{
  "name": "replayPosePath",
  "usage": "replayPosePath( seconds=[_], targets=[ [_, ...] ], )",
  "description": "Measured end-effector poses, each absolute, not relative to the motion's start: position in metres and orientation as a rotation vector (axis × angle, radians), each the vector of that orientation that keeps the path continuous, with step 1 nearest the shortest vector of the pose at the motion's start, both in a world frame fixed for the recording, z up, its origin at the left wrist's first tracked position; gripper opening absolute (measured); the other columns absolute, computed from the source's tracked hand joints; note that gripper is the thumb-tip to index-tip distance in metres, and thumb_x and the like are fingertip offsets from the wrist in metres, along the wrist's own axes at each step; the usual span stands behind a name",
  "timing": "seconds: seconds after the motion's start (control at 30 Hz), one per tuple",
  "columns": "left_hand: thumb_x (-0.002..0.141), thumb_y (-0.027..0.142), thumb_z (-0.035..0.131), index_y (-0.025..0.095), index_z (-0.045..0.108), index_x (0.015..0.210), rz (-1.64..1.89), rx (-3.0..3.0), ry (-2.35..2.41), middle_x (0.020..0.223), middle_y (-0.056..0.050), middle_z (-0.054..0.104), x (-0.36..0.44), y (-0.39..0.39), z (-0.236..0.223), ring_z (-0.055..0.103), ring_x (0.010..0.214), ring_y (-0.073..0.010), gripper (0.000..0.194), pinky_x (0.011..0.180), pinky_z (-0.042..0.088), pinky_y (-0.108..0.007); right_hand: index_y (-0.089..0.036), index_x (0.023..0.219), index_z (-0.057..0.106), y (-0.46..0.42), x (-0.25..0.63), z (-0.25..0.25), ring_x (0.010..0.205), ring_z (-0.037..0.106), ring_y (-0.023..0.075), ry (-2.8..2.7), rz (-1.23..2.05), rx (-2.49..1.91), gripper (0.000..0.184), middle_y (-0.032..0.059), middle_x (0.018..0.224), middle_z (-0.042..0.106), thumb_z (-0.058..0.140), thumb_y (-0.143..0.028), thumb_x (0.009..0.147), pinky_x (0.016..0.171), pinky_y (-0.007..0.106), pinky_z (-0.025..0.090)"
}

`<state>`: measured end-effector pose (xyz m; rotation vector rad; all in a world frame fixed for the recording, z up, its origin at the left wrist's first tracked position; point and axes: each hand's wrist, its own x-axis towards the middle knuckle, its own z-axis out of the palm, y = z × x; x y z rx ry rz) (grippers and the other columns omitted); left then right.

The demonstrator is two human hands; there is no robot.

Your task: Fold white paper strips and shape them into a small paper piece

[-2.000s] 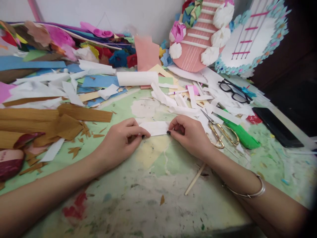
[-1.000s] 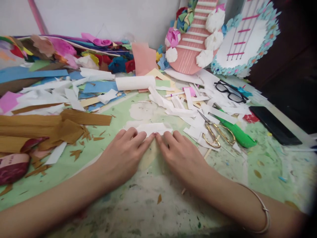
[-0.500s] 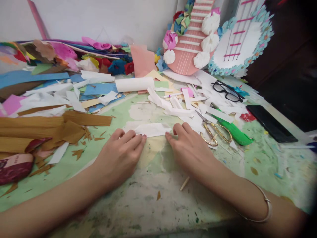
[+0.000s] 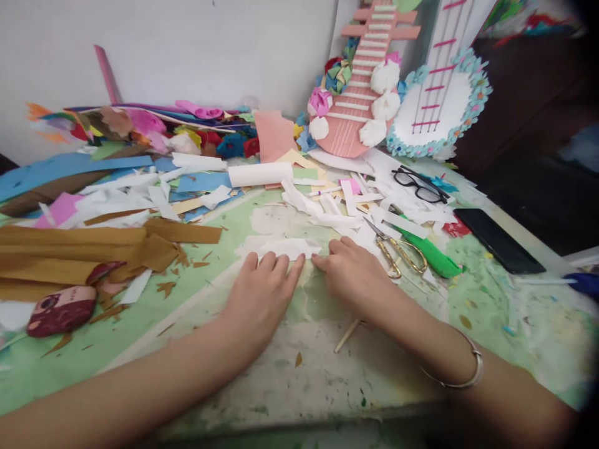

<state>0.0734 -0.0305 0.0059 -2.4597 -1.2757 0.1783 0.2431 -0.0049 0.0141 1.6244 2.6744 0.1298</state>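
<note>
In the head view, I see my left hand (image 4: 264, 296) palm down, its fingers fairly straight and a little spread; the tips rest along the near edge of the white strip (image 4: 292, 248), pressing rather than gripping, as far as I can judge. My right hand (image 4: 358, 274) has its index finger reaching to the strip's right end, with the other fingers bent; from here I cannot tell whether it pinches any paper or only touches it. The two index fingertips are near each other but apart, both at the near edge.

The strip lies low on the table (image 4: 281, 399), just beyond the fingertips, and its creases suggest to me that it is folded and is being flattened; its near edge looks fairly even, while its far side is too pale against the table for me to judge how well the layers match. I read this as careful shaping, with both hands sharing the work; a pull from one side could skew so light a piece.

Beyond the left hand lies the white roll (image 4: 259, 174); to its left are brown paper (image 4: 70, 249) and a maroon object (image 4: 63, 312). Beyond the right hand are loose white scraps (image 4: 334, 219); the scissors (image 4: 384, 236) sit just to its right, their handles near a green object (image 4: 437, 254); a thin stick (image 4: 346, 337) lies on its near side.
</note>
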Motion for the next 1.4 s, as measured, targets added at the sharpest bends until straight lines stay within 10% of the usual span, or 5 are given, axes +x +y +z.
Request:
replayPosePath(
  seconds=[0.6,0.97,1.4],
  targets=[
    [0.085,0.006,0.045,0.007,0.050,0.136,0.272,-2.354,-1.619,0.075,-0.019,0.067,0.115,-0.044,0.005,0.061,0.077,-0.0321,0.051,0.069,0.035,-0.039,-0.012,0.110,0.068,0.063,0.214,0.025,0.094,0.062,0.0133,3.033,-0.749,1.594,0.035,0.0074,0.106,0.071,0.041,-0.010,0.087,0.081,0.022,0.043],
    [0.082,0.017,0.055,0.002,0.038,0.142,0.369,-2.335,-1.563,0.085,-0.024,0.069,0.115,-0.051,0.002,0.062,0.082,-0.0361,0.064,0.076,0.038,-0.048,-0.014,0.072,0.071,0.118,0.146,0.044,0.061,0.053,0.0107,2.639,-0.795,1.018,0.013,0.0007,0.066,0.068,0.067,-0.026,0.071,0.057,0.022,0.036],
    [0.085,0.009,0.055,0.002,0.049,0.135,0.030,-2.418,-1.708,0.092,-0.028,0.069,0.107,-0.050,0.005,0.063,0.097,-0.0386,0.051,0.086,0.039,-0.053,-0.014,0.068,0.066,0.107,0.142,0.056,0.065,0.050,0.0121,2.599,-0.705,0.916,0.008,0.0019,0.071,0.065,0.069,-0.010,0.061,0.059,0.024,0.035]
  ],
)
